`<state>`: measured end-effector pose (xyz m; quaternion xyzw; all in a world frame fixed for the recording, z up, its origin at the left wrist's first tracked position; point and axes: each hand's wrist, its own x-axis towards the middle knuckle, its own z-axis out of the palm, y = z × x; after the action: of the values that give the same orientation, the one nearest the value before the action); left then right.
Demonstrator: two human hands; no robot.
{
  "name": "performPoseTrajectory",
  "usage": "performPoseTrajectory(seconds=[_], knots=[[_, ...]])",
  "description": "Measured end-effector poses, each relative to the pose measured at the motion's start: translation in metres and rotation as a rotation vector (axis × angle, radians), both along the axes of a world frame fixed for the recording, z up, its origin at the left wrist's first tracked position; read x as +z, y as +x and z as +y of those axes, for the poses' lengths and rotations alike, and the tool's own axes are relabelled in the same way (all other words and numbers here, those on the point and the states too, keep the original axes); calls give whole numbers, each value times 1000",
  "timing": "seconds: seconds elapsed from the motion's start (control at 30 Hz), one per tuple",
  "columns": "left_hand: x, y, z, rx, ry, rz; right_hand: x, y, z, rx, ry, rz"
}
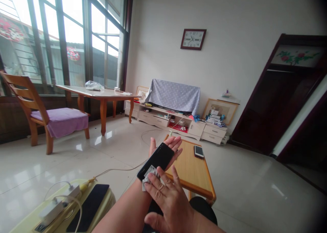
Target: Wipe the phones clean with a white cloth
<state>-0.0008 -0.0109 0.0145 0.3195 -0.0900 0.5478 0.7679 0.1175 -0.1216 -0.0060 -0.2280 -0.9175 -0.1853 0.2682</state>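
Observation:
A black smartphone (156,160) lies face up across the palm of my left hand (174,147), whose thumb and fingers stretch out past its sides. Over the phone's near end, my right hand (171,201) presses a small crumpled grey-white cloth (146,184) under its fingertips. The fingers of that hand are partly spread, with the thumb apart. Part of the cloth is hidden beneath them.
A small wooden table (192,168) with a white-framed phone (198,151) stands ahead. At lower left, a yellow box (108,200) bears a power strip (57,214), plugged-in chargers and a dark phone (89,207). Cables cross the floor. A chair (46,107) stands left.

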Motion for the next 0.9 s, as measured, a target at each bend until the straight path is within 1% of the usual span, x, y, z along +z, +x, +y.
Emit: performPoseTrajectory(seconds=[0.03,0.13,0.17,0.2,0.33,0.4,0.5,0.6,0.67,0.7,0.73,0.77,0.83,0.9], knots=[[0,0,-1,7,1,18,2,0,1,-30,-10,21],[1,0,-3,33,13,69,10,4,10,-187,-48,135],[1,0,-4,40,17,84,12,4,11,-200,-56,150],[1,1,-4,45,18,100,13,3,11,-182,-61,142],[1,1,-7,61,4,172,13,-11,-4,-10,-61,26],[1,0,-9,32,-7,224,15,-18,-8,-1,-58,17],[1,-2,-15,-34,-24,269,25,-21,4,-77,-49,73],[-1,0,-17,-65,5,242,34,-17,25,-214,-31,183],[-4,2,-16,-69,32,203,34,-14,31,-303,-27,253],[-6,2,-14,-66,39,180,31,-14,30,-323,-27,270],[-7,1,-11,-61,40,157,28,-15,26,-318,-30,266],[-9,0,-8,-57,39,141,23,-16,21,-285,-32,239],[-11,-3,-3,-57,36,119,15,-18,11,-176,-32,153],[-11,-5,0,-72,33,112,12,-17,8,-123,-33,102]])
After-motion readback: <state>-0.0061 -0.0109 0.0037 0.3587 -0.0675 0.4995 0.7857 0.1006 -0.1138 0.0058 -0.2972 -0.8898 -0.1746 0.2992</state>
